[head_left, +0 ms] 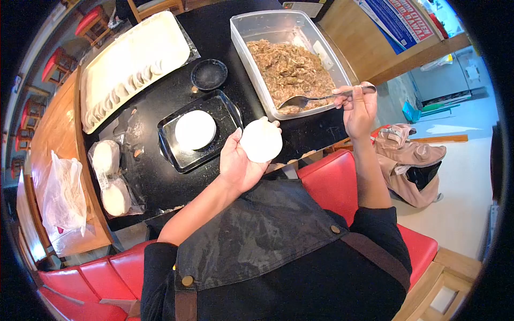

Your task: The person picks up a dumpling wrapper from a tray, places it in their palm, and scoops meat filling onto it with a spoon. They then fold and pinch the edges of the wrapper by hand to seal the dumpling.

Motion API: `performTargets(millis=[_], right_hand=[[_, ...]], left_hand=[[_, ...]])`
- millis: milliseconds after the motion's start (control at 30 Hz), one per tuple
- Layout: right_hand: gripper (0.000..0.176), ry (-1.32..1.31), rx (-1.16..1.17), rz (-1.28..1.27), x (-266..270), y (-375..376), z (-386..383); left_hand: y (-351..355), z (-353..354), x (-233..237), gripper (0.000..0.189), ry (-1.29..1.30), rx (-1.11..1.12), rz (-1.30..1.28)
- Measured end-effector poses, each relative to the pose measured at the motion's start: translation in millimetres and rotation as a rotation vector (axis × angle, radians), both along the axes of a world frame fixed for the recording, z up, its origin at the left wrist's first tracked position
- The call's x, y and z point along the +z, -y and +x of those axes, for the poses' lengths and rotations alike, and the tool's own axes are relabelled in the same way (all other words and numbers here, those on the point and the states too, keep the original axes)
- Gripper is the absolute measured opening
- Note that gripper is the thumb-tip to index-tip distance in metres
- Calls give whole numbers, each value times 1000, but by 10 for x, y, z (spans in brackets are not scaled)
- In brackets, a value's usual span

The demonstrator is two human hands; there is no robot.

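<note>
On the palm of my left hand point(241, 165) lies a round white wrapper point(261, 141), with my fingers curled around its edge. My right hand point(357, 109) grips the handle of a metal spoon point(300, 101), whose bowl is over the near edge of the meat filling point(289, 72). That filling sits in a clear plastic tub point(266, 107). Left of my left hand, a stack of round white wrappers point(195, 130) rests on a black tray point(172, 159). Just behind the tray is a small black bowl point(209, 74).
A cream tray point(144, 40) with a row of folded dumplings point(126, 88) stands at the back left. Bagged wrapper stacks point(115, 197) lie at the table's left side, beside a plastic bag point(65, 192). A wooden partition rises behind the tub; a backpack point(412, 160) is at right.
</note>
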State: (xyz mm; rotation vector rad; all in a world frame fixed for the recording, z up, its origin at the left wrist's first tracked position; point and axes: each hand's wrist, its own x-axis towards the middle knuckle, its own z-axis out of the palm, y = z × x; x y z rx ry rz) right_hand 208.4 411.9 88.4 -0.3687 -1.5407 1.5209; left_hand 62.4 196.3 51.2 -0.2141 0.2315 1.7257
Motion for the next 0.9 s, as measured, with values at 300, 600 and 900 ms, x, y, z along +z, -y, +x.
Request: performTargets(millis=[300,600,900], right_hand=[[9,205,-196,-243,-69,-174,-154],[14,-273,-61,243,231,673,-298],[7,-237,-45,719,229,1011,-493]], left_hand=[[-5,-1,-2,58,-15,39,-47],[110,-164,-36,61,29,249,211],[288,-299,256,61,-114,325,162]])
